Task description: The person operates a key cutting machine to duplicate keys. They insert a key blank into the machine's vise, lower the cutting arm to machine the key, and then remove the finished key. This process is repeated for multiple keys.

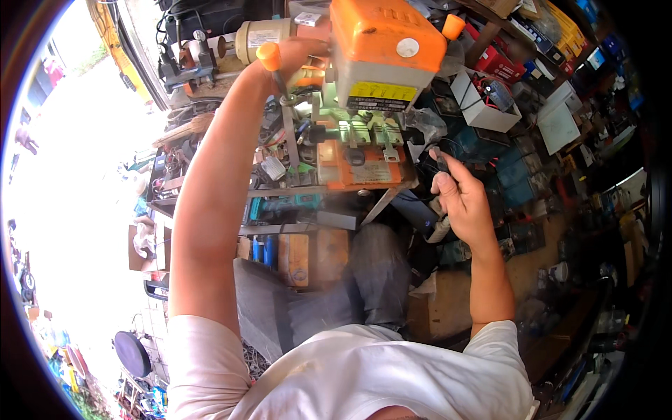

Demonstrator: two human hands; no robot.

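An orange and grey key cutting machine [381, 42] stands on the bench in front of me. Two keys sit side by side in its metal clamps: a dark-headed key [355, 157] and a silver key [390, 152]. My left hand [302, 54] reaches past the orange-knobbed lever [269, 57] to the machine's left side. Its fingers are stretched out, with the tips partly hidden by the machine. To the right of the clamps, my right hand [458, 192] is closed, pinching a small dark piece [439, 159] between thumb and finger; its kind is unclear.
A cream cylindrical motor [257, 40] lies left of the machine, near a small bench vise [201, 52]. A teal power tool [283, 204] rests on the shelf below. At right stands a white box [483, 101] among crowded goods. My knees are under the bench edge.
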